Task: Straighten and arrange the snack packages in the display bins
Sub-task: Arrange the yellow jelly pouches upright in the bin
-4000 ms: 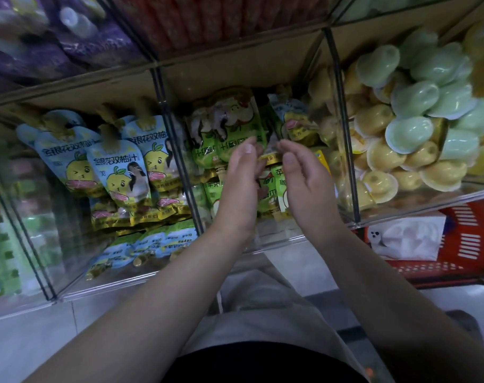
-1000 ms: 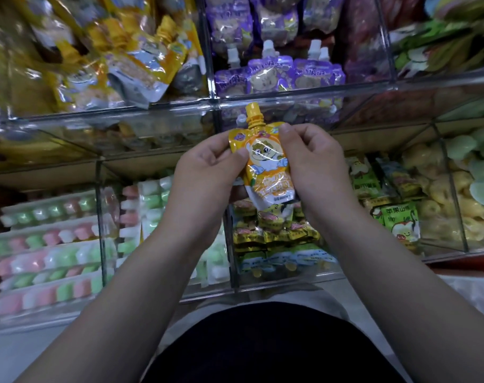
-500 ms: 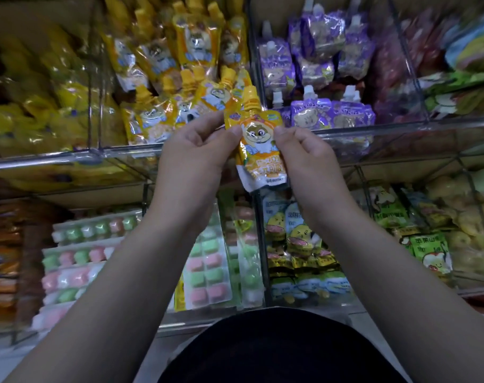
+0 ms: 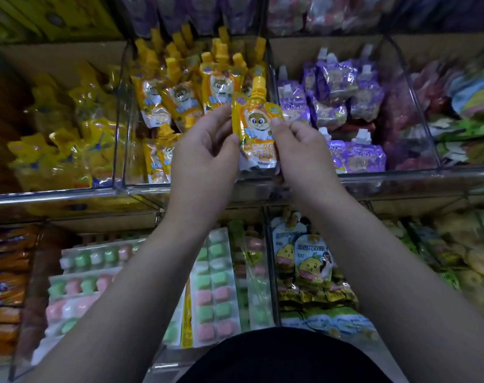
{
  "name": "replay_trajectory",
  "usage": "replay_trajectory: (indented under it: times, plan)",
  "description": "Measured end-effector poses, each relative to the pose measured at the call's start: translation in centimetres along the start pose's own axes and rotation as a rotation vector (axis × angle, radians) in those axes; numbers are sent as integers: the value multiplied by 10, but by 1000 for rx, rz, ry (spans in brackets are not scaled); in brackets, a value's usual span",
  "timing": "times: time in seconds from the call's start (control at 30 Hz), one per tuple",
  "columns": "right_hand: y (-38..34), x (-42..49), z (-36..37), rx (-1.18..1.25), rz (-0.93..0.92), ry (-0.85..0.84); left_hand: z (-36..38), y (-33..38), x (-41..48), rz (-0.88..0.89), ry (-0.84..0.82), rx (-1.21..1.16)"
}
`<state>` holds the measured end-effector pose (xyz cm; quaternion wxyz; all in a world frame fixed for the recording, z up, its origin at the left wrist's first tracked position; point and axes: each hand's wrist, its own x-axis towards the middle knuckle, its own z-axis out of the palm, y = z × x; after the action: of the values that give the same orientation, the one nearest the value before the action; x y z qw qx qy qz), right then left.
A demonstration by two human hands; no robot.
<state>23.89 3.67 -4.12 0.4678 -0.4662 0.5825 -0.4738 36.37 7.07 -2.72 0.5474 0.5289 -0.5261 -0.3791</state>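
I hold an orange spouted drink pouch [image 4: 256,131] with a cartoon animal upright in both hands. My left hand [image 4: 205,158] pinches its left edge and my right hand [image 4: 301,153] pinches its right edge. The pouch hangs in front of the clear upper bin [image 4: 141,186] that holds several matching orange pouches [image 4: 185,98], at that bin's right side near the divider.
A bin of purple pouches [image 4: 340,106] lies right of the orange ones, and yellow packs [image 4: 61,139] lie left. Below are pastel candy trays [image 4: 216,286] and blue-yellow pouches [image 4: 309,264]. Clear dividers and a shelf rail [image 4: 69,196] separate the bins.
Both hands lifted the orange pouch from the lower shelf level up to the orange pouch bin. The view tilted upward along the shelves.
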Motion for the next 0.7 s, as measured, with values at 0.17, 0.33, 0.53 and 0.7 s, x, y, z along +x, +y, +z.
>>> replay_trajectory:
  times: [0.17, 0.33, 0.53, 0.7]
  plan:
    - [-3, 31, 8, -24, -39, 24, 5, -17, 10, 6, 23, 81]
    - [2, 60, 13, -241, -77, 70, 20, -23, 6, -76, -4, 72]
    - [0, 77, 16, -382, -185, 141, 38, -31, 13, -85, -59, 157]
    - [3, 76, 21, -324, -294, 168, 42, -40, 14, -79, -62, 264]
